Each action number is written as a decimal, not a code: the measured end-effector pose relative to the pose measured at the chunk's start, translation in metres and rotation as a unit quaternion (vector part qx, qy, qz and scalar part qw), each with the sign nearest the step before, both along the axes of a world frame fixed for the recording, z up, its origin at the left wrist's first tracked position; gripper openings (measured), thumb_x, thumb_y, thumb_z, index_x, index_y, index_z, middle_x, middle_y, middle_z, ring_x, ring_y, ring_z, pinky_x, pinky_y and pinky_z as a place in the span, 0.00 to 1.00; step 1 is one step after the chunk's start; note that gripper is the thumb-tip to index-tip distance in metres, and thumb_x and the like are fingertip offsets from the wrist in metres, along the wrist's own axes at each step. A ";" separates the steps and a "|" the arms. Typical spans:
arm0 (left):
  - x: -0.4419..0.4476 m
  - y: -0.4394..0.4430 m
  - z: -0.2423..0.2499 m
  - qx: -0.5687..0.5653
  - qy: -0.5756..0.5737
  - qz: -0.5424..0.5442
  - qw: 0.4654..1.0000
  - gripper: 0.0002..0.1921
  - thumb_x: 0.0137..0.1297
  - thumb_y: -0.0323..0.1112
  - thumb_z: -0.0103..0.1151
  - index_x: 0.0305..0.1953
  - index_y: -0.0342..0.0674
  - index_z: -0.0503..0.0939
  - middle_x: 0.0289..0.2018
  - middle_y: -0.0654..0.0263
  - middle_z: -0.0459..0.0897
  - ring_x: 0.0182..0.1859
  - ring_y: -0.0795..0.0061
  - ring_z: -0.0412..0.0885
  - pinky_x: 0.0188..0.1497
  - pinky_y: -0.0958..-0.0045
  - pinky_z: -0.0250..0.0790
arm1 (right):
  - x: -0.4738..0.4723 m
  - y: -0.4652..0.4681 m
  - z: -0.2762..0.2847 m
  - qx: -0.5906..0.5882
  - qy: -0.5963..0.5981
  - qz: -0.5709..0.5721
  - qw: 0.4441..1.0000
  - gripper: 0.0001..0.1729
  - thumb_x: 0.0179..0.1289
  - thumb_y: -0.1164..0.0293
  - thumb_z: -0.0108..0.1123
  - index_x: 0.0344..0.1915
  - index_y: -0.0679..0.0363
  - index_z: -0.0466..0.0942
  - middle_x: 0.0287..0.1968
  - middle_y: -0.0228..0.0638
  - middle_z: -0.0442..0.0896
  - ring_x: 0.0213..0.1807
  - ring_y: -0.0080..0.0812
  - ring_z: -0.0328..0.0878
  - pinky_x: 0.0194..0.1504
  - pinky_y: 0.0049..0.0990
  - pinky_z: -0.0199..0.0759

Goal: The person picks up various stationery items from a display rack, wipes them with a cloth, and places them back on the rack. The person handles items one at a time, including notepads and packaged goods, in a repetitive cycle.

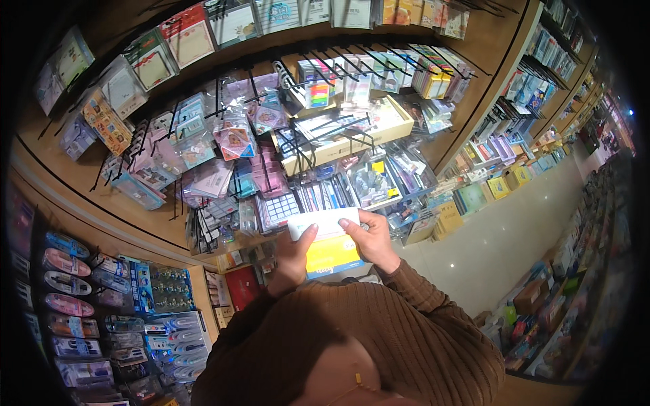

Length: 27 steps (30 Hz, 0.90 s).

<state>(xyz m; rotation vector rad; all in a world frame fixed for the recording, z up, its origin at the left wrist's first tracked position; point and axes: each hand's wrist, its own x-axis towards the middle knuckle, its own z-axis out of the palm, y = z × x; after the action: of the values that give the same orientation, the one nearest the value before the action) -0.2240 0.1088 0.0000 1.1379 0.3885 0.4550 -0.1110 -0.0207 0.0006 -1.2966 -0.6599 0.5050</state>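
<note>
Between my two hands is a flat paper packet (pixel 332 254), white along its top part and yellow below, with a blue strip at the bottom. It bears writing. My left hand (pixel 294 254) grips its left side, thumb on the front near the white part. On the right side my right hand (pixel 373 238) pinches it, the thumb pressed on the white part. The fingers behind the packet are mostly hidden. Just beyond its top edge stand a grid-patterned pack (pixel 278 209) and a row of thin upright packs (pixel 321 194) on the shelf.
A cream cardboard box (pixel 350 147) of flat packs lies under black display hooks (pixel 325 133). Wrapped notepads (pixel 188 43) hang above. Blister packs (pixel 68 281) hang at the lower left. Tiled floor (pixel 487 248) runs along the right, with a stocked shelf (pixel 538 304) on its far side.
</note>
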 end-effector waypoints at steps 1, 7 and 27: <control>0.002 -0.002 0.001 0.027 -0.007 0.018 0.999 0.14 0.64 0.29 0.55 0.49 0.30 0.72 0.41 0.62 0.79 0.41 0.76 0.78 0.43 0.74 0.70 | 0.001 0.000 0.001 0.003 -0.003 -0.002 1.000 0.11 0.62 0.71 0.60 0.38 0.69 0.80 0.31 0.32 0.82 0.32 0.16 0.74 0.33 0.18 0.68; 0.001 -0.008 0.000 -0.039 -0.039 0.031 0.998 0.15 0.61 0.25 0.56 0.50 0.30 0.71 0.41 0.62 0.79 0.41 0.76 0.78 0.42 0.75 0.71 | 0.005 0.006 -0.002 -0.015 -0.011 0.021 1.000 0.10 0.62 0.71 0.60 0.38 0.69 0.80 0.31 0.31 0.82 0.33 0.16 0.74 0.33 0.19 0.69; -0.045 0.018 -0.011 -0.024 -0.038 0.111 0.993 0.14 0.63 0.33 0.57 0.46 0.30 0.75 0.36 0.63 0.80 0.34 0.80 0.78 0.38 0.76 0.70 | -0.029 0.057 0.003 0.016 -0.097 0.002 0.995 0.09 0.61 0.72 0.60 0.33 0.69 0.81 0.24 0.28 0.81 0.27 0.13 0.70 0.26 0.18 0.64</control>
<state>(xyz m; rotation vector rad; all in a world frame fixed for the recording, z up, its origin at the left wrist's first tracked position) -0.2693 0.1268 -0.0107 1.0314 0.4588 0.6793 -0.1397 0.0360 0.0041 -1.3250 -0.8287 0.3726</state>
